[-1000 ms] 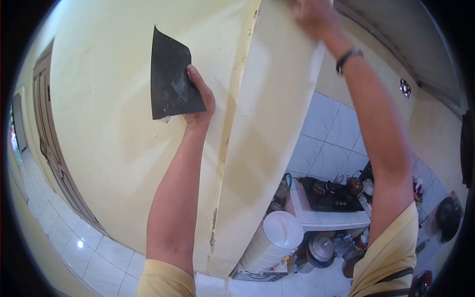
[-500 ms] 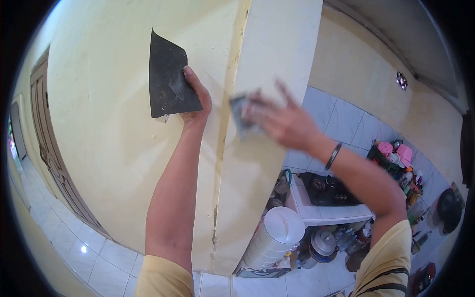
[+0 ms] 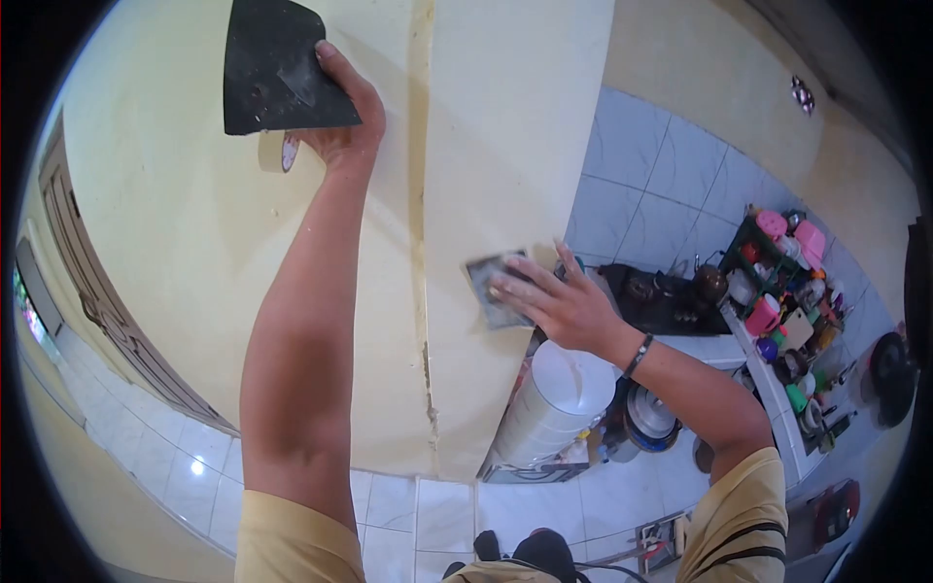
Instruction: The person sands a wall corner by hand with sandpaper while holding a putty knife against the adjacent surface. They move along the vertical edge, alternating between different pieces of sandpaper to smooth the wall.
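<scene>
My left hand (image 3: 352, 102) is raised against the pale yellow wall, its thumb pressing a dark sheet of sandpaper (image 3: 277, 73) that has dusty pale marks. Behind the sheet's lower edge, a roll of tape (image 3: 276, 153) partly shows by the same hand. Lower and to the right, my right hand (image 3: 569, 306) lies on a smaller grey piece of sandpaper (image 3: 494, 291). Its fingers hold that piece against the face of the wall column (image 3: 515, 165), right of the vertical corner groove.
The corner groove is chipped low down (image 3: 430, 389). A white cylindrical container (image 3: 554, 408) stands beside the column. Beyond it are a black stove (image 3: 651, 301), a rack of dishes (image 3: 777, 253) and a pot (image 3: 651, 413). A brown door (image 3: 117, 301) is at left.
My right hand has slid the sandpaper piece down the column. The view has tipped downward, bringing my feet into sight, and my left hand with the sheet sits higher in it.
</scene>
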A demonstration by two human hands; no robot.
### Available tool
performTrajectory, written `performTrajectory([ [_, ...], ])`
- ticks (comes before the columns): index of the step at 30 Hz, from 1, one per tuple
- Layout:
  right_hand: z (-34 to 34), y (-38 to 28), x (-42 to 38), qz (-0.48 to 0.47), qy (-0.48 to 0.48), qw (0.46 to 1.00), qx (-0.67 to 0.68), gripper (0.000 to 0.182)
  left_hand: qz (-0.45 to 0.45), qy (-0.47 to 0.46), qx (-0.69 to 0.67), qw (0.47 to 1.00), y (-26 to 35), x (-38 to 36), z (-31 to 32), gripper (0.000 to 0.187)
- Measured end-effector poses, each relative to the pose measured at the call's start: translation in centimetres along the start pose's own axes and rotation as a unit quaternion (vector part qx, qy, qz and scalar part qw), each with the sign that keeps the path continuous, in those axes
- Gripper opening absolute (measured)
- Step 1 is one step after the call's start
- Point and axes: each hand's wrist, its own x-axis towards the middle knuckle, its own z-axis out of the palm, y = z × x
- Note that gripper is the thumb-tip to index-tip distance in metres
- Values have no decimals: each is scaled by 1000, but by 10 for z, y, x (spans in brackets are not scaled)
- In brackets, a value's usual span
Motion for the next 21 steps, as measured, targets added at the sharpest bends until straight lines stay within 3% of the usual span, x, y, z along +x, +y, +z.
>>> performTrajectory([
  [4,-3,35,1,19,72,997,-8,53,7,-14,-38,999,1,-1,2,64],
  [7,-56,100,53,69,134,978,-141,45,29,11,-22,999,-20,9,8,65],
  [11,-43,73,54,136,157,976,-60,46,17,27,5,999,-35,17,16,65],
  [14,9,-12,-2,114,51,989,76,47,-7,0,-36,999,-34,20,17,66],
  [15,19,-36,-24,27,24,999,9,46,-15,-7,-65,998,-36,22,17,67],
  [16,16,-51,-30,11,-28,998,48,47,-23,-15,-93,995,-34,23,17,67],
  [19,23,-23,-32,-70,-42,996,23,45,-43,-34,-115,992,-26,21,15,68],
  [21,1,23,-3,-39,32,998,-25,44,-35,-4,-85,996,-24,22,15,68],
])
